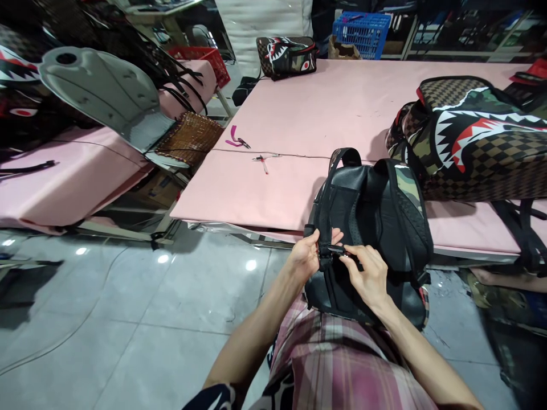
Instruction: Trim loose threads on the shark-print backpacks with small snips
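Note:
A black backpack (365, 210) leans against the table edge in front of me, with its padded back and shoulder straps facing me. My left hand (306, 255) is closed around one shoulder strap (325, 222), its fingertips showing on the far side. Just right of that strap, my right hand (368, 274) pinches a small dark piece (337, 249) between thumb and forefinger. Whether this is a strap end, a buckle part or a small tool, I cannot make out. It lies against the strap near the webbing adjuster (325, 263).
On the pink table (290, 119) lie thread snips with a magenta ribbon (233, 138), a pen (265, 165) and a thin cord. Checkered shark-mouth bags (487, 136) stand right, and another bag (287, 57) sits at the back. A grey chair (106, 85) is left.

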Motion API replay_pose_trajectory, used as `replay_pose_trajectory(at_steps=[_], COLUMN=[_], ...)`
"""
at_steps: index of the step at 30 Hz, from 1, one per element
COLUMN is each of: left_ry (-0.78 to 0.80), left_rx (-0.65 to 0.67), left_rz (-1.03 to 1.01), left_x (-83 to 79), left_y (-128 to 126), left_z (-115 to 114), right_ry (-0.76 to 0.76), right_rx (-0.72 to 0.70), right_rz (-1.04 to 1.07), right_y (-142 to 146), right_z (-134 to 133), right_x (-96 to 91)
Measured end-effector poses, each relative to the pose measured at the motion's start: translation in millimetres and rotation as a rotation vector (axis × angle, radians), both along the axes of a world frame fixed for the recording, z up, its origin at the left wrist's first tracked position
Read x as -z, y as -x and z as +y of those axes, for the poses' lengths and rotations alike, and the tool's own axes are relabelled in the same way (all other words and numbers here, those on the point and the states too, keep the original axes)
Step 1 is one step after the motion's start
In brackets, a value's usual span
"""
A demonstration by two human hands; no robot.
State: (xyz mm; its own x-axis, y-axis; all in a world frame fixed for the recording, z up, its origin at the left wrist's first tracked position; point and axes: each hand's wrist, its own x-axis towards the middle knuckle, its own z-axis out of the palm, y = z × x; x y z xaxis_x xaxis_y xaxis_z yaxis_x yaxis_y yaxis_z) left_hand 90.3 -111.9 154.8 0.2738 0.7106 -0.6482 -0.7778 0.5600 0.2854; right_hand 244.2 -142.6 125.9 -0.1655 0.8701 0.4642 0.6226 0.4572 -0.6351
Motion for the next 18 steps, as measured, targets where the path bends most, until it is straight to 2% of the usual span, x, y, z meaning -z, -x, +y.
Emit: replay_pose_trajectory(at_steps=[3, 8, 15, 18], left_ry=[-0.027, -0.150, -0.192, -0.120], left_rx=[0.013, 0.019, 0.016, 0.002], left_rz=[0.024, 0.038, 0.025, 0.018], left_x=[-0.7, -3.6, -3.6, -2.7], left_y=[0.4, 2.5, -2.0, 2.2], left_z=[-1.9, -5.0, -5.6, -3.2], right_ry=[0.015, 0.320, 0.292, 0.460], right_rx=[-0.038, -0.063, -0.185, -0.151], right_rz=[-0.015, 0.379, 0.536, 0.801], right_y=[-0.5, 1.2, 29.7, 25.6], right_z=[2.8, 7.3, 20.3, 26.9], right_x=[-1.0, -2.5, -9.7, -6.3])
